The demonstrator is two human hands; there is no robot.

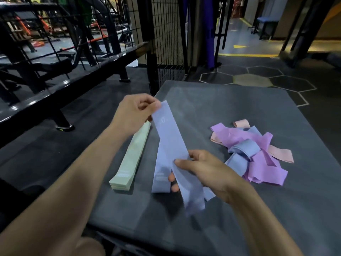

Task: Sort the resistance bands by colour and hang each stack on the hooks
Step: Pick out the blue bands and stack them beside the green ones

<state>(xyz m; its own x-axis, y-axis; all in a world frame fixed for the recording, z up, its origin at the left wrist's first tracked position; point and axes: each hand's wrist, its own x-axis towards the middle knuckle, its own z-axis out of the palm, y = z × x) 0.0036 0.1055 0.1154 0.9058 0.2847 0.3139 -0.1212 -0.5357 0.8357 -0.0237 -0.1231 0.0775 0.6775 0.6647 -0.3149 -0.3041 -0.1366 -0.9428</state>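
My left hand (135, 114) is up above the grey mat (239, 209), and its thumb and fingers pinch the top end of a blue resistance band (170, 145). My right hand (204, 172) is lower and closer to me. Its thumb lies on top of the blue band and its fingers curl under it, so it grips the band too. The band runs on a slant from my left hand down to my right hand. More blue band ends hang down past my right hand, and they look a bit blurry. Just beside the blue band, on its left, lies a neat stack of pale green bands (132, 158), flat on the mat. Part of that stack is hidden under my left hand. Well off to the right on the mat is a messy pile of bands (252, 150). It has purple ones, blue ones and pink ones, all mixed and looped over each other. Past the mat stands a black wire fence (166, 34). Dark purple bands (209, 32) hang down next to it.
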